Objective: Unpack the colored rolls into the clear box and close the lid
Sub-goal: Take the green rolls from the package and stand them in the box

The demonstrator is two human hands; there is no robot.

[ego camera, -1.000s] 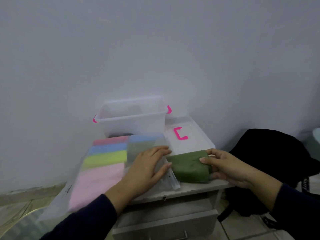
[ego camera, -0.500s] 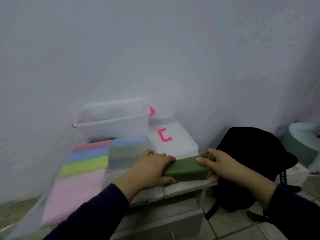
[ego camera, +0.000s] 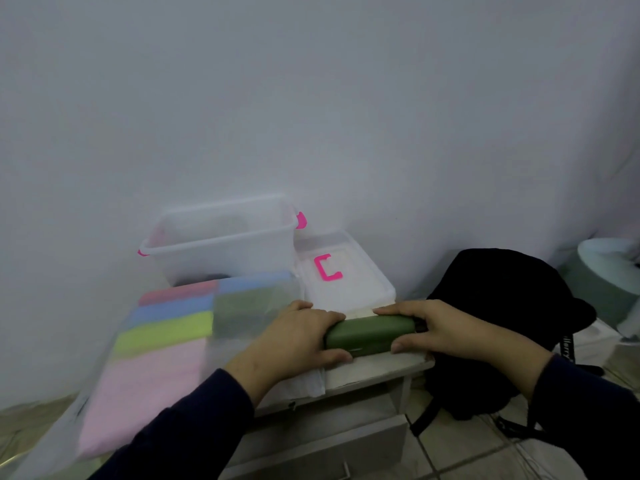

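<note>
Both hands (ego camera: 298, 336) on unlabelled green roll (ego camera: 369, 332)

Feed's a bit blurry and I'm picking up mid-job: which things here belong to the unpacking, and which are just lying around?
Part of the job:
- green roll, gripped by left hand and right hand
- plastic bag of colored rolls
- clear box, open
- lid, lying beside the box

Just lying about:
- black backpack
- pale round object, far right

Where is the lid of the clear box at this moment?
The lid lies flat on the cabinet top, just right of the clear box and behind the green roll, near the wall.
</note>
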